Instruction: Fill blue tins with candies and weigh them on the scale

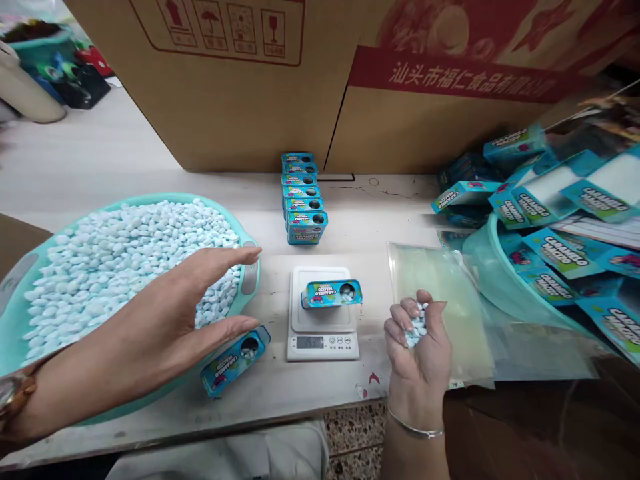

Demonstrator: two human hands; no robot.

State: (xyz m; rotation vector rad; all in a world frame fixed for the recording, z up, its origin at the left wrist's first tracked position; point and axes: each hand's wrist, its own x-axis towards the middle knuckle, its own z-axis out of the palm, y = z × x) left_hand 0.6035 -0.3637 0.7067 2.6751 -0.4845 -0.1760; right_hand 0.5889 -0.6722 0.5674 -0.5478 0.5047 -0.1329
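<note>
My left hand (pixel 190 307) is open, thumb and fingers apart, above the right side of a teal basin (pixel 250 243) full of pale blue candies (pixel 135 260). Below its thumb lies a blue candy box (pixel 230 367) with a round window, candies showing inside. Another candy box (pixel 327 293) rests on a white digital scale (pixel 325 323) between my hands; the display's digits are hard to read. My right hand (pixel 420 347), palm up, is curled around several pale candies (pixel 416 327), to the right of the scale.
Several blue candy boxes (pixel 305 230) stand in a row behind the scale. A large cardboard carton (pixel 250 100) blocks the back. At right are clear plastic bags (pixel 430 267) and a teal basin (pixel 493 257) heaped with boxes (pixel 555 253). The table's front edge (pixel 280 417) is near me.
</note>
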